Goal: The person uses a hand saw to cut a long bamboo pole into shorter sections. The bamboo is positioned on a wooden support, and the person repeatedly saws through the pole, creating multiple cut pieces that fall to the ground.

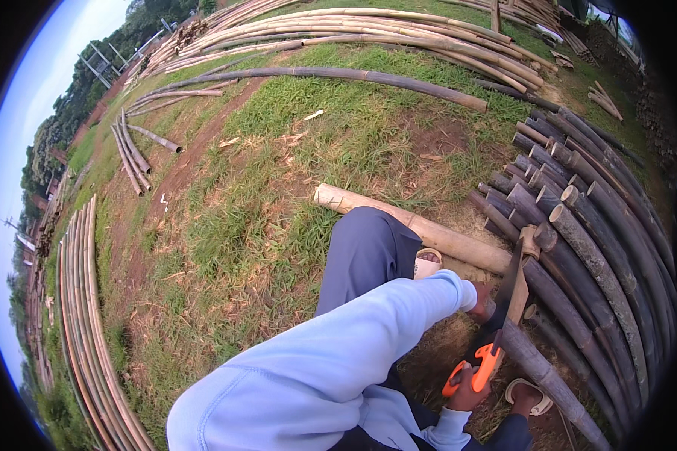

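Site is an open yard of patchy grass (226, 278) and bare soil, strewn with pale chips. The item under attention, a dark bamboo pole (549, 379), lies slantwise at the lower right, its near end toward the lower edge. The saw (496, 325) has its dark blade across the pole near the upper end; depth of any cut cannot be told. The right hand (470, 387) has its fingers curled round the orange handle. The left hand (481, 302) is at the pole's upper end, just beside the blade; its fingers are largely hidden, so whether they are wrapped tight or merely pressing cannot be told.

Principal hazard, in this inspector's judgement: should the blade jump or skid on the smooth, round wall, it could strike the left hand. A pole free to roll would raise that risk, as would a loose hold. Sagging of either end could pinch the blade.

A flat wooden piece (518, 297) stands close along the blade; stray teeth could catch it. Beyond lies a thick pale pole (451, 244), near the left sandal (427, 263). The right foot (528, 397), in an open sandal, is near the dark pole and poorly protected if that drops. At right, a stack of dark poles (596, 233) could shift if knocked. Further pale poles (338, 30) lie well apart across the background.
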The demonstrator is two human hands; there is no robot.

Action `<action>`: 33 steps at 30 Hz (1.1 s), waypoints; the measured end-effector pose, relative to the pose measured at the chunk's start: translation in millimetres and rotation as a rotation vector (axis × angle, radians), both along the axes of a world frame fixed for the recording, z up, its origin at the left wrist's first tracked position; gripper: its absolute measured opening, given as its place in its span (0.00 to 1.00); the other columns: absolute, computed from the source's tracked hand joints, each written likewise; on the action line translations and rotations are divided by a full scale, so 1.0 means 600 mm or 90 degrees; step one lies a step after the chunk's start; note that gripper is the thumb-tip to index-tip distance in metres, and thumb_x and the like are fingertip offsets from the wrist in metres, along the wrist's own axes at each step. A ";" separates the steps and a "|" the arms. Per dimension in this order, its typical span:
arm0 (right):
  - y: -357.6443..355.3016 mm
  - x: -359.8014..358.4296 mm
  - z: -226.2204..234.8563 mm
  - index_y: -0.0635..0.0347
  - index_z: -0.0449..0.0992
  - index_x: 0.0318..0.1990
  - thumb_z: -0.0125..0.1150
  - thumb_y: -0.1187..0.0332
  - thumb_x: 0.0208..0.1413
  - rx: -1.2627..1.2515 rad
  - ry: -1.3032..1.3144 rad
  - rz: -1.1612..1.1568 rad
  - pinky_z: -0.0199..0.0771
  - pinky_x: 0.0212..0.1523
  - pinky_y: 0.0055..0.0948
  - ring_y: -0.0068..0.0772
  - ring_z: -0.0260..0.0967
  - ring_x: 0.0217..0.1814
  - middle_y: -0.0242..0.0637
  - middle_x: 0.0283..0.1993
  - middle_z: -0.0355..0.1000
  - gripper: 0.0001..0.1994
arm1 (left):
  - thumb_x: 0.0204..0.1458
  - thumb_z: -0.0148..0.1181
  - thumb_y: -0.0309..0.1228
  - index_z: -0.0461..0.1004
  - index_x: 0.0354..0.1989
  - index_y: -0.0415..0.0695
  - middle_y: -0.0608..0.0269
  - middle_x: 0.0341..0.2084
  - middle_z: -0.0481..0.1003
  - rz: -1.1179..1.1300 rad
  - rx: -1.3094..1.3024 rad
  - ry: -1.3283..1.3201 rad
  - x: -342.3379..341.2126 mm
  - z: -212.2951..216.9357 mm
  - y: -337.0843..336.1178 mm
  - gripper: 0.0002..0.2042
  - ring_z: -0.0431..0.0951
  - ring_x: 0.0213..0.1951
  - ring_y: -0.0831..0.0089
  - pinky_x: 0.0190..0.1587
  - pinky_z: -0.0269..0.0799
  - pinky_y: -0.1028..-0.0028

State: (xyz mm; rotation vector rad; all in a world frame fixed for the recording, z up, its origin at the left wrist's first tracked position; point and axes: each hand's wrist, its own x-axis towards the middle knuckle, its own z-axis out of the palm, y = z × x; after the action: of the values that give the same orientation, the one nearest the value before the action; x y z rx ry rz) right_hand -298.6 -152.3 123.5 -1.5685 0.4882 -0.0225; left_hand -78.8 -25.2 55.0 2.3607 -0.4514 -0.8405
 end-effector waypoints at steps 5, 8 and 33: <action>0.001 -0.005 0.000 0.62 0.68 0.32 0.61 0.74 0.60 0.024 -0.015 -0.007 0.67 0.22 0.26 0.24 0.64 0.16 0.33 0.16 0.65 0.07 | 0.59 0.49 0.51 0.73 0.57 0.36 0.37 0.50 0.76 0.518 -0.104 0.090 0.012 -0.058 -0.046 0.29 0.75 0.56 0.44 0.60 0.68 0.54; 0.002 -0.007 -0.005 0.62 0.68 0.31 0.61 0.75 0.59 0.036 -0.007 -0.013 0.67 0.22 0.27 0.24 0.65 0.16 0.33 0.17 0.65 0.07 | 0.61 0.45 0.53 0.76 0.53 0.37 0.38 0.52 0.76 0.554 -0.089 0.211 0.003 -0.079 -0.090 0.29 0.75 0.56 0.44 0.59 0.69 0.53; 0.009 -0.105 0.115 0.67 0.77 0.39 0.64 0.72 0.60 -0.039 0.166 -0.029 0.66 0.25 0.22 0.17 0.65 0.21 0.28 0.23 0.69 0.06 | 0.59 0.51 0.36 0.74 0.50 0.39 0.39 0.46 0.78 0.648 -0.022 0.012 0.003 -0.095 -0.099 0.16 0.77 0.50 0.41 0.55 0.70 0.52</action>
State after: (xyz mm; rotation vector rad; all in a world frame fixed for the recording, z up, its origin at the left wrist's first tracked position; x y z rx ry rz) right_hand -361.9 -147.2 192.6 -1.6286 0.7328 0.1355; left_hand -76.8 -84.4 -1.9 2.1216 0.7020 -0.3441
